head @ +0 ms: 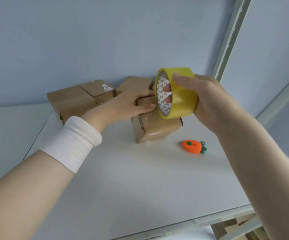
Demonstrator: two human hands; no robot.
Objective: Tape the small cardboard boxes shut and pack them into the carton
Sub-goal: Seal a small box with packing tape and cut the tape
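Observation:
A small brown cardboard box (pixel 155 129) stands in the middle of the white table, with shiny clear tape across its top and front. My left hand (pixel 131 103) presses down on the box's top at its far left. My right hand (pixel 207 99) holds a yellow tape roll (pixel 180 96) just above the box, fingers through the core and thumb on the outer rim. Three more small boxes sit behind: one at the left (pixel 71 103), one with a white label (pixel 99 91), and one partly hidden behind my left hand (pixel 134 83).
An orange carrot-shaped cutter (pixel 193 146) lies on the table (pixel 140 187) to the right of the taped box. A blue wall rises behind the boxes. A pale metal frame post (pixel 230 37) stands at the right. Cardboard pieces (pixel 240 226) show below the table's near right corner.

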